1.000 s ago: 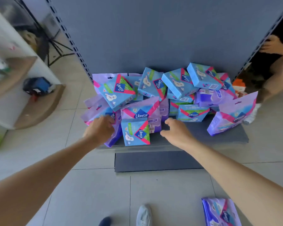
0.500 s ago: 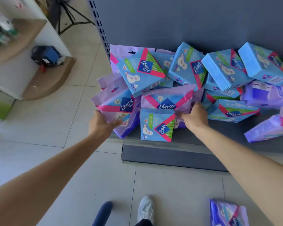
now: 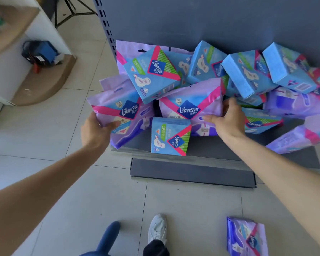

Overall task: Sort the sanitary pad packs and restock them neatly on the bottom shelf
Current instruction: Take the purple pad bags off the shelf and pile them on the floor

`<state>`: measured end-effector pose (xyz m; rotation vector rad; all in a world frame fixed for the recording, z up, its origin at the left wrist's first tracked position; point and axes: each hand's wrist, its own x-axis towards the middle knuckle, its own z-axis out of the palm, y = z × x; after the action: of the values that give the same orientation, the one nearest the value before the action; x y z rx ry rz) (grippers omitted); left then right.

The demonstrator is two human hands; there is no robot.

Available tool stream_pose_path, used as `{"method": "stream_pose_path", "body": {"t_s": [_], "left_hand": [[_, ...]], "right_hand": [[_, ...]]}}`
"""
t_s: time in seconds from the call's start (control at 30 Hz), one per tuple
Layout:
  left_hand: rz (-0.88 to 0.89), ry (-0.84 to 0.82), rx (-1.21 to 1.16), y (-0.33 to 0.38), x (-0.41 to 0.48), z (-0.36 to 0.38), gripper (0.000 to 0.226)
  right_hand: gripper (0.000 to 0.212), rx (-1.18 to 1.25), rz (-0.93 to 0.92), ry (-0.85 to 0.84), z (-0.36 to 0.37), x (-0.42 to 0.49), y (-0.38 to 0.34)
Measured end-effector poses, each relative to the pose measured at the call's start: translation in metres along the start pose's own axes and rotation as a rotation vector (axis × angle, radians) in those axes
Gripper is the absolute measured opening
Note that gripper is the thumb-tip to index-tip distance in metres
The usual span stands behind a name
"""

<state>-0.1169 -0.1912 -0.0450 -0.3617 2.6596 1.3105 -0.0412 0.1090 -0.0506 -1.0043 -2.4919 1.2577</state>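
Left hand (image 3: 96,129) grips a purple pack (image 3: 118,111) at the bottom shelf's (image 3: 220,148) front left corner; right hand (image 3: 227,120) pinches the middle purple pack's (image 3: 190,102) right edge.

My only camera rides on my head, wide-angle, facing forward and steeply down at the bottom shelf (image 3: 220,148), near, from just in front of it. The back panel (image 3: 211,21) fills the top above the shelf; my shoe (image 3: 157,228) shows below it.

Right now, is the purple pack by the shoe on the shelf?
No, off it: the purple pack lies on the floor tiles, apart from the bottom shelf.
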Motion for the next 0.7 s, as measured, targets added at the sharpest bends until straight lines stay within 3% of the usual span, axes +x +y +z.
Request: {"method": "stream_pose_path", "body": {"t_s": [0.23,0.4,0.57,0.7], "left_hand": [[0.034,0.122,0.196,0.028,-0.021,-0.044,0.044],[0.028,0.225,0.226,0.041,-0.039,-0.089,0.048],[0.123,0.153,0.228,0.058,-0.085,-0.093,0.044],[0.189,-0.127,0.078,0.088,-0.135,-0.046,0.038]], "right_hand": [[0.051,-0.304,-0.162,0.214,-0.075,-0.03,-0.024],[0.053,-0.207,-0.209,0.328,-0.123,-0.055,-0.036],[0.048,0.103,-0.145,0.113,-0.146,-0.082,-0.039],[0.029,0.294,-0.112,-0.126,-0.153,-0.117,-0.031]]}}
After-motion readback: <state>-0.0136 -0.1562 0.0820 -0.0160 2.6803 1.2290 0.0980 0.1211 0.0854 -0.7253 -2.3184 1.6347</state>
